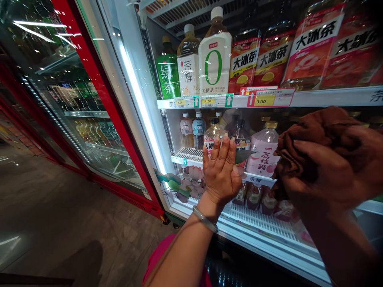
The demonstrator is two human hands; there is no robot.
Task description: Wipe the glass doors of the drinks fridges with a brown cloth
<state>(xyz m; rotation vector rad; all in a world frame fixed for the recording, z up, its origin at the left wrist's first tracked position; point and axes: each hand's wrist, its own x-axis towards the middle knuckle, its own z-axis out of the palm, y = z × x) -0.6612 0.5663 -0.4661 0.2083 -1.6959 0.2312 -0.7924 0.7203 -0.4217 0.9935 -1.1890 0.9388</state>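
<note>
A crumpled brown cloth (323,139) is bunched in my right hand (338,171), in front of the shelves at the right. My left hand (220,171), with a pale bangle (205,219) at the wrist, is raised with its fingers stretched out and holds nothing. It appears flat against the glass front, over a leaf and flower decoration (187,185). Past its fingertips are bottles on the middle shelf, and a pink bottle (265,149) stands between my two hands.
Large tea bottles (214,56) line the upper shelf, above a rail with price tags (265,100). A red door frame (119,119) runs down the left, with another glass-fronted cooler (101,131) beyond it. Grey floor (119,235) shows at the lower left.
</note>
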